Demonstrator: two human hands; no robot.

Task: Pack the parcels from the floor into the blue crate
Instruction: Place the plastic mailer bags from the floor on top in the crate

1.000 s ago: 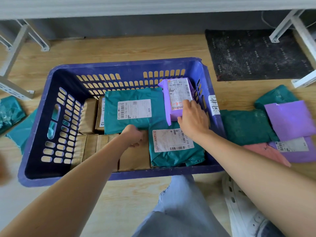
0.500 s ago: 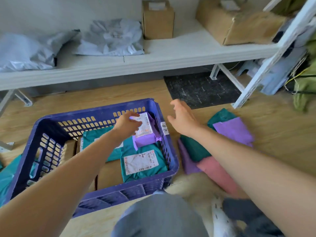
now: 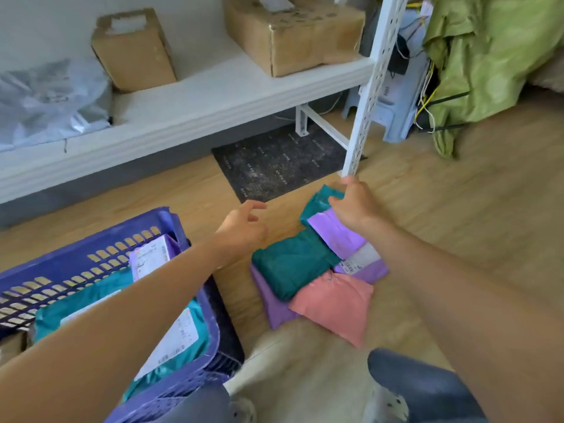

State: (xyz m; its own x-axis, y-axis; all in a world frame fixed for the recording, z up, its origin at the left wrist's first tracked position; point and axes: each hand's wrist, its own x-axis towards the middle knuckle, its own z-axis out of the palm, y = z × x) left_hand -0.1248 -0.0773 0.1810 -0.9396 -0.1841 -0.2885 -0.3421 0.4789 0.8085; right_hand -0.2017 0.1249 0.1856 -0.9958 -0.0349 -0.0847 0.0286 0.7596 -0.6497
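Observation:
The blue crate (image 3: pixel 91 239) stands at the lower left and holds a purple labelled parcel (image 3: pixel 152 254), teal labelled parcels (image 3: pixel 186 328) and brown ones. To its right a pile lies on the wooden floor: a big teal parcel (image 3: pixel 293 264), a plain purple one (image 3: pixel 335 232), a labelled purple one (image 3: pixel 363 264), a pink one (image 3: pixel 335 300) and a far teal one (image 3: pixel 317 199). My right hand (image 3: pixel 355 206) sits on the far teal parcel, fingers curled over its edge. My left hand (image 3: pixel 244 227) hovers open above the floor between crate and pile.
A low white shelf (image 3: pixel 213 96) at the back carries two cardboard boxes (image 3: pixel 134 50) and a grey bag (image 3: pixel 48 99). A dark mat (image 3: pixel 274 160) lies under it. The shelf's white upright (image 3: pixel 366 102) stands just beyond the pile, with a green sack (image 3: pixel 494 56) at the right.
The view has swung right, from the crate to the floor pile. My left hand has let go of the purple parcel in the crate and moved out. My right hand has reached the far teal parcel.

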